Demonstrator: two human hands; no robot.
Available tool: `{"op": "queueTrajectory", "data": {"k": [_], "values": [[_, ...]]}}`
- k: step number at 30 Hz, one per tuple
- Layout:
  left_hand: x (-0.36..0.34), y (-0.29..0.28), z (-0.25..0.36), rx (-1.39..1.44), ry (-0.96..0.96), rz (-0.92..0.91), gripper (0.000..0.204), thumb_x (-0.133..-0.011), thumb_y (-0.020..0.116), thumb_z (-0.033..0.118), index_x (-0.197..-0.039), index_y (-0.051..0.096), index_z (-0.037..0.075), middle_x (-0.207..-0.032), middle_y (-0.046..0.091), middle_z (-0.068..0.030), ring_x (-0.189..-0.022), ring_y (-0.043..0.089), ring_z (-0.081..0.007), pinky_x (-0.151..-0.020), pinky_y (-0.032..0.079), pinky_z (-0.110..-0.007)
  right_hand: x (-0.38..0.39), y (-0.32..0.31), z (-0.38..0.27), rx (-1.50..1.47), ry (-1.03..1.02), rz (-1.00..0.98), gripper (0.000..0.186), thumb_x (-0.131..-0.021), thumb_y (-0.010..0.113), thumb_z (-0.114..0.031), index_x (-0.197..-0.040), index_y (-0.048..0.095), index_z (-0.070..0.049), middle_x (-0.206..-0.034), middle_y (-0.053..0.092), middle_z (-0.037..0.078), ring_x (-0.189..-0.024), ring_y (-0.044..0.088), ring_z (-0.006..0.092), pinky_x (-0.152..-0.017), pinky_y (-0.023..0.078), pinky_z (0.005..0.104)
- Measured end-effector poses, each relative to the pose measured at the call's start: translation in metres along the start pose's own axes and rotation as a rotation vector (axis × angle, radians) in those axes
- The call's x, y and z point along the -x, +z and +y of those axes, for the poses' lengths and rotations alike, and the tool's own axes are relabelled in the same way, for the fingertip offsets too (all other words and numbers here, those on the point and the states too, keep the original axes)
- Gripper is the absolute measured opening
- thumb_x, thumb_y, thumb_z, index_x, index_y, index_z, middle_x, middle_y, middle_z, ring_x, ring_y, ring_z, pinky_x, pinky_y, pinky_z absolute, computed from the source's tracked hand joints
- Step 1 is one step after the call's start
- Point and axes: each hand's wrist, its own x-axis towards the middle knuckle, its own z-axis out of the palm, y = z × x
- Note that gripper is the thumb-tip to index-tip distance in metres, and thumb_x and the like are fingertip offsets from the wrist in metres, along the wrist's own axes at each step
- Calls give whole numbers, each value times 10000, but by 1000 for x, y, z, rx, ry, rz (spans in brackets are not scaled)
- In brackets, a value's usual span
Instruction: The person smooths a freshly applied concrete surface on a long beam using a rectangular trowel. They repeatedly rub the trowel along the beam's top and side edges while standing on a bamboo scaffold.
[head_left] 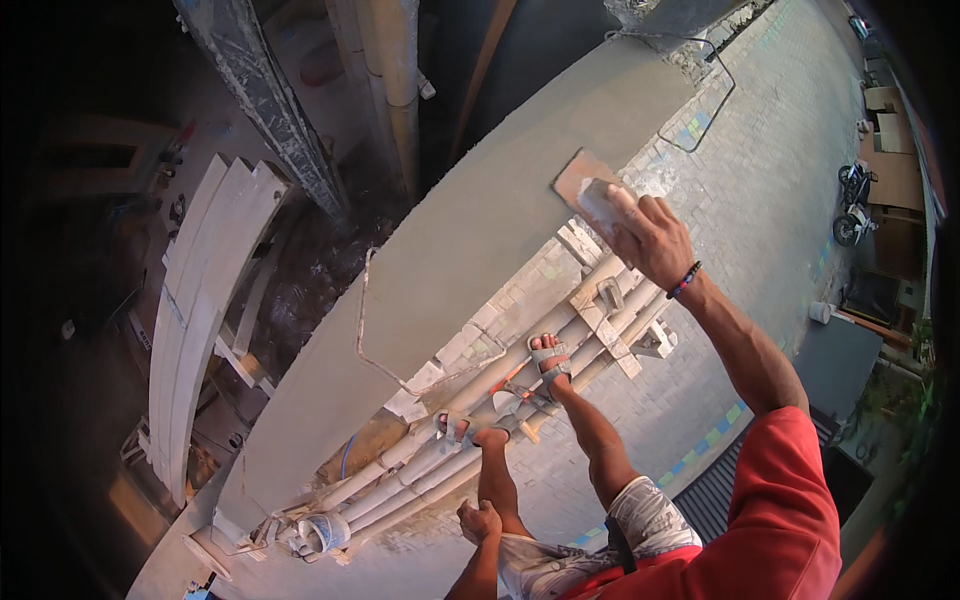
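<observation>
My right hand (650, 235) is closed around the grip of a flat plastering float (588, 190) with a worn reddish-brown plate. The float lies against the right edge of a long, smooth grey plastered band (480, 215). Beside my bent knee, my left hand (480, 522) is curled into a fist, and no tool shows in it. My sandalled feet (549, 358) stand on several pale scaffold poles (470, 455). Between the feet rests a small trowel (508, 402) with a red-orange part.
Bent rods (362, 335) stick out over the plaster. A white bucket (325, 532) sits at the poles' lower left end. Wooden pieces (605, 325) cross the poles. Far below on the right are paving (790, 130) and a motorcycle (853, 205). Dark depth drops away at left, beside curved pale boards (205, 300).
</observation>
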Motion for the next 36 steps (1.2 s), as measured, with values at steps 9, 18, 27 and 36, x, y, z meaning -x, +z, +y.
{"op": "queueTrajectory", "data": {"k": [9, 18, 27, 36], "values": [[0, -10, 8, -1, -10, -49, 484, -804, 620, 302, -1163, 595, -22, -1142, 605, -219, -1045, 608, -372, -906, 494, -436, -30, 25, -91, -164, -54, -187, 605, -794, 727, -195, -1361, 516, -204, -848, 567, 93, -739, 591, 260, -650, 534, 376], [5, -18, 17, 47, -36, -55, 455, -813, 608, 307, -1152, 605, 3, -1132, 610, -203, -1061, 600, -361, -912, 483, -440, -73, 18, -44, 9, 264, 35, 575, -837, 639, -185, -1385, 471, -135, -887, 600, 141, -810, 607, 315, -720, 513, 419], [1, 4, -9, 41, -12, -62, 479, -819, 593, 311, -1171, 590, -13, -1149, 591, -222, -1060, 592, -371, -923, 477, -448, -27, -5, 21, 62, 257, 20, 575, -823, 636, -140, -1380, 498, -170, -879, 614, 122, -756, 618, 314, -691, 545, 399], [-1, 7, -10, 29, 15, -18, 478, -798, 627, 294, -1151, 590, -26, -1086, 611, -226, -1032, 598, -379, -900, 486, -451, -28, 9, -15, -20, 191, -88, 637, -800, 660, -166, -1406, 474, -218, -872, 582, 107, -840, 631, 306, -738, 538, 424]]}}
